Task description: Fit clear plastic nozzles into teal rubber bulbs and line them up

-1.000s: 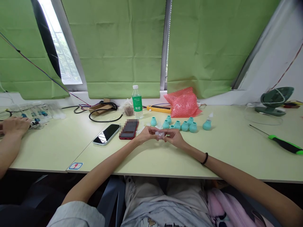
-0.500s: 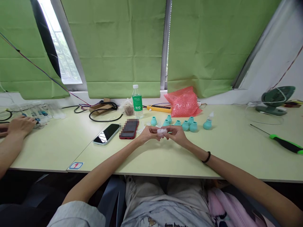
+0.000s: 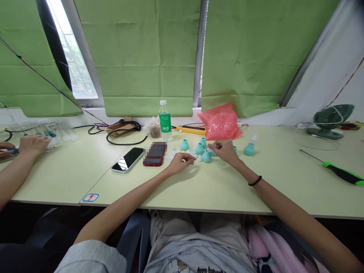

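My left hand (image 3: pixel 181 163) rests low over the table with thumb and fingers pinched together; whatever is in the pinch is too small to make out. Just off its fingertips lies a small translucent white tip (image 3: pixel 199 158). My right hand (image 3: pixel 225 151) is bent over the group of small teal bulbs, its thumb and index finger closed near a whitish bit I cannot identify. A teal bulb (image 3: pixel 206 156) stands between the hands, and others are partly hidden behind the right hand. Farther right, one teal bulb (image 3: pixel 249 149) carries a clear pointed tip.
Left of my hands lie a red-edged phone (image 3: pixel 155 154) and a light-framed phone (image 3: pixel 127 160). Behind stand a water bottle (image 3: pixel 165 122) and pink bubble wrap (image 3: pixel 220 122). A screwdriver (image 3: pixel 342 173) and a green fan (image 3: pixel 332 119) are right. A co-worker's hands (image 3: pixel 32 146) work far left.
My hands were together around a small clear plastic piece and have parted. The right hand has moved right and away over the bulbs; a bulb and white tip now show between the hands.
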### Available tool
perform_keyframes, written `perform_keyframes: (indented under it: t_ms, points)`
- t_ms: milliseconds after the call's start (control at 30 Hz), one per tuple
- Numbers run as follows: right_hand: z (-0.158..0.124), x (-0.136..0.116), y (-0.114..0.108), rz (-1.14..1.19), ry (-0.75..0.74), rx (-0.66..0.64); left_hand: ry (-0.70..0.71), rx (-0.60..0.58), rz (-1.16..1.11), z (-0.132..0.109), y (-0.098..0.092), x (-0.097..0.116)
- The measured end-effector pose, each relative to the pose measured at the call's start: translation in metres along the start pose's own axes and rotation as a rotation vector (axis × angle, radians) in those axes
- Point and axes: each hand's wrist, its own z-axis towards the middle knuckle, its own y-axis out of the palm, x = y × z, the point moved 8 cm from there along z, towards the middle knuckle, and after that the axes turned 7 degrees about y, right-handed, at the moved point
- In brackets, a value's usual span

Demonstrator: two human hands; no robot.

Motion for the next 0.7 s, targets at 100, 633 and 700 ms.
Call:
perform_keyframes:
  t_ms: [100, 633, 700]
  points:
    - [0.0, 0.003, 0.005, -0.002, 0.011, -0.029, 0.014, -0.002, 0.068, 0.0, 0.0, 0.001]
    - [-0.001, -0.003, 0.011, 0.006, -0.063, -0.063, 0.051, -0.034, 0.163, -0.001, 0.003, 0.006]
    - [-0.003, -0.002, 0.016, 0.047, -0.046, -0.103, 0.055, -0.035, 0.173, -0.001, 0.003, 0.005]
